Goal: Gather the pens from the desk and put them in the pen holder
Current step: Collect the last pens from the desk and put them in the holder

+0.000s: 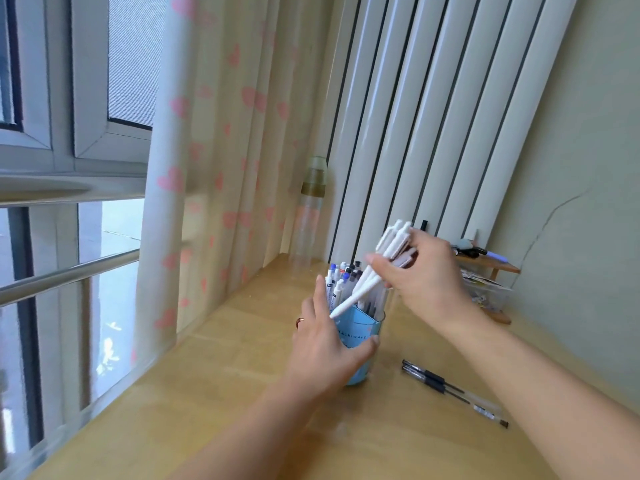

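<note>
— On the desk [214,386], what do we have around the holder [360,337]?

— We see pale, smooth, yellowish wood with a faint sheen. Behind the holder and to its left hangs a cream curtain [214,133] printed with pink hearts, falling in soft folds to the desk edge. Further left is a window [69,98] with white frames and a metal rail across it. Behind the holder and to its right, white vertical slats [433,116] with dark gaps lean across the view, and beside them is a plain greenish wall [588,202] with a thin crack.

— And the holder itself?

— It is a round cup, light blue with dark lettering, already crowded with upright pens [341,275] with blue, dark and white caps. Our left hand [325,344] wraps it from the left, fingers curled against its side and thumb across the front, a ring on one finger.

— The right hand [429,278]?

— It hovers just above the holder's rim, fingers closed round a bundle of white pens [374,271]. They are smooth, slim barrels, tilted, tips down at the rim and clips up to the right.

— Anything loose?

— Right of the holder, near its base, two clear pens [453,393] with black grips lie side by side on the wood. Behind the holder stands a clear bottle [308,223] with an olive cap; further right, a small wooden shelf [491,266] holds blurred oddments.
</note>
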